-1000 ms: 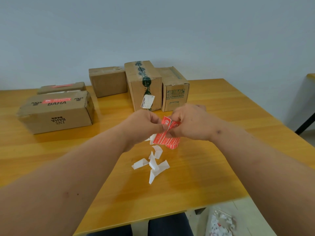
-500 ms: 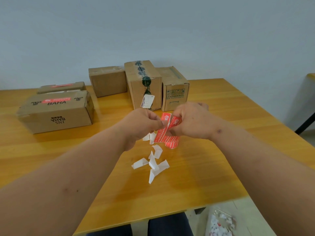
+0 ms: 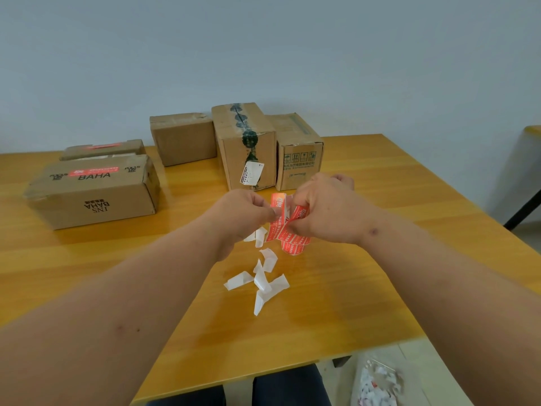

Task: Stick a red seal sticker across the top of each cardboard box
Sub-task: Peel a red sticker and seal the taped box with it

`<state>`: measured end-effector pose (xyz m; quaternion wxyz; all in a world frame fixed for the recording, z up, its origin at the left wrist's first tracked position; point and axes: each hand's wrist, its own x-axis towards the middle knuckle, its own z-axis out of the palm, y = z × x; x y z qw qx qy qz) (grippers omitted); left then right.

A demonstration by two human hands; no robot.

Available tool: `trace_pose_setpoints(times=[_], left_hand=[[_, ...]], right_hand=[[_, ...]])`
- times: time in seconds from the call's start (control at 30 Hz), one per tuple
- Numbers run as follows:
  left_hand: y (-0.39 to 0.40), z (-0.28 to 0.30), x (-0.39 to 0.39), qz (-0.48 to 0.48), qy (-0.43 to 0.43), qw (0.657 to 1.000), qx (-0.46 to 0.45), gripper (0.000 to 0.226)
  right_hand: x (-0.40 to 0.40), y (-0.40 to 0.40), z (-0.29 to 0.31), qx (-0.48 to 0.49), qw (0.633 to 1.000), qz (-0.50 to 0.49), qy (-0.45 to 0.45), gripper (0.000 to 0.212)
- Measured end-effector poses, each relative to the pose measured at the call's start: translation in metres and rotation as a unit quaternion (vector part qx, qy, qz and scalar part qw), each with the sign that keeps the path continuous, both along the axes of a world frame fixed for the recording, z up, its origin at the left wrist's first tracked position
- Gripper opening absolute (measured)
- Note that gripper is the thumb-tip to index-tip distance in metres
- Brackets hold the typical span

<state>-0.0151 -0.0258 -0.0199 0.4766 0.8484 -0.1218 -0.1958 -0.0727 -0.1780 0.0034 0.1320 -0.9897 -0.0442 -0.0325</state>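
Observation:
Above the middle of the wooden table (image 3: 366, 259), my left hand (image 3: 246, 212) pinches the top end of a red seal sticker (image 3: 278, 205), which is part-peeled from its backing. My right hand (image 3: 325, 209) grips the small stack of red stickers (image 3: 294, 243). At the left, the BAHA box (image 3: 93, 197) carries a red sticker on top, and so does the flat box (image 3: 102, 149) behind it. Three boxes at the back show no red sticker: a low one (image 3: 183, 139), a tall one (image 3: 244, 148) with dark tape, and a printed one (image 3: 298, 153).
Several white backing strips (image 3: 263, 276) lie curled on the table in front of my hands. A clear bag of scraps (image 3: 377, 382) sits on the floor at the lower right. A dark table leg (image 3: 524, 209) stands at the far right. A pale wall runs behind the boxes.
The red sticker has peeled further from its backing as my left hand pulls it up and left. Both hands stay in about the same place.

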Motion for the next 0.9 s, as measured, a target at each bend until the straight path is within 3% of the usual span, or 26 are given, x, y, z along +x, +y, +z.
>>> trace_pose_setpoints(times=[0.17, 0.4, 0.63, 0.9], left_hand=[[0.0, 0.0, 0.0, 0.012, -0.006, 1.0, 0.003, 0.023], [0.0, -0.002, 0.002, 0.012, -0.041, 0.999, 0.025, 0.025], [0.003, -0.005, 0.006, 0.016, -0.067, 0.997, 0.017, 0.023], [0.007, -0.001, 0.015, 0.106, -0.088, 0.99, -0.018, 0.026]], right_hand=[[-0.001, -0.001, -0.001, 0.014, 1.0, 0.012, -0.001, 0.024], [-0.003, -0.004, 0.0, 0.034, 0.999, 0.033, 0.004, 0.029], [-0.002, -0.009, 0.003, 0.056, 0.997, 0.022, 0.045, 0.016], [0.0, -0.011, 0.001, 0.034, 0.997, 0.034, 0.068, 0.009]])
